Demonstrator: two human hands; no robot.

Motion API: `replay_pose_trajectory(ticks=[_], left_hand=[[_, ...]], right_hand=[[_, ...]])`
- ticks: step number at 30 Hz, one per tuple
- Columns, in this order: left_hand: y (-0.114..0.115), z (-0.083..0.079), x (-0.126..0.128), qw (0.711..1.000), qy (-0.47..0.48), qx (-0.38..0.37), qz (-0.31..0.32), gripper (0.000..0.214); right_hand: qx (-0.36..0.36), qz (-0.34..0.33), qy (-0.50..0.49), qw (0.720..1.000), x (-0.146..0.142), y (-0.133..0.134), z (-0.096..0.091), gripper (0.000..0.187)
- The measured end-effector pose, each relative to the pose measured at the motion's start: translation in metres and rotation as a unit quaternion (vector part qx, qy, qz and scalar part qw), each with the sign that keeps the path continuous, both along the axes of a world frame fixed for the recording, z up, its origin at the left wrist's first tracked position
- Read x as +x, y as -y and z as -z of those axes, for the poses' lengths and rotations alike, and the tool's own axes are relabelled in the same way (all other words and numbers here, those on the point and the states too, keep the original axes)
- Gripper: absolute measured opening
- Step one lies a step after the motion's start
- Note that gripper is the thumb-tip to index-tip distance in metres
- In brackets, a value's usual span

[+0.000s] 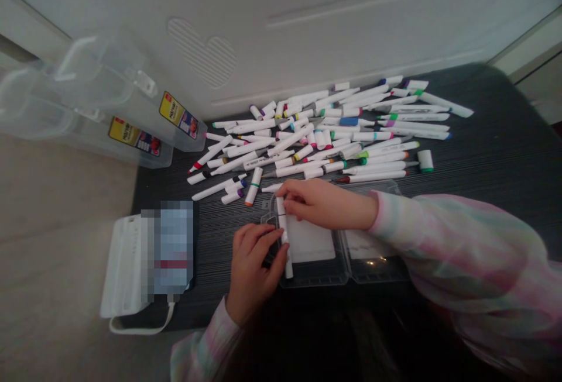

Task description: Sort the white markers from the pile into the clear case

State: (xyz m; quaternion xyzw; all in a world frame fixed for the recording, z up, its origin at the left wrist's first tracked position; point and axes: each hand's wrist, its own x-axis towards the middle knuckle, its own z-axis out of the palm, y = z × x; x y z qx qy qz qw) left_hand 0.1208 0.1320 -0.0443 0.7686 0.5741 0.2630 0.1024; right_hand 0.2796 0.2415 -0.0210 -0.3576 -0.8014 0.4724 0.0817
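My right hand (322, 203) reaches in from the right and pinches the top end of a white marker (284, 236) that lies along the left edge of an open clear plastic case (342, 265). My left hand (254, 268) rests against the case's left side, its fingers curled beside the marker's lower part and touching it. A white insert (309, 240) lies inside the case. Behind the hands, a big heap of white markers (333, 136) with coloured caps is spread over the dark mat (492, 154).
Two clear plastic boxes (132, 101) with yellow labels stand at the left rear. A white pouch (127, 268) with a blurred item on it lies at the mat's left front. A loose cap (425, 161) sits right of the heap. A pale wall panel runs behind.
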Motion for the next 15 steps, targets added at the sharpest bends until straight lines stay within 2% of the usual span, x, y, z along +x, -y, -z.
replay_pose_trajectory(ticks=[15], left_hand=[[-0.0003,-0.0014,0.0023,1.000,-0.015,0.015,-0.003,0.021]], right_hand=[[0.025,0.010,-0.007,1.000,-0.0012,0.0020,0.0040,0.027]])
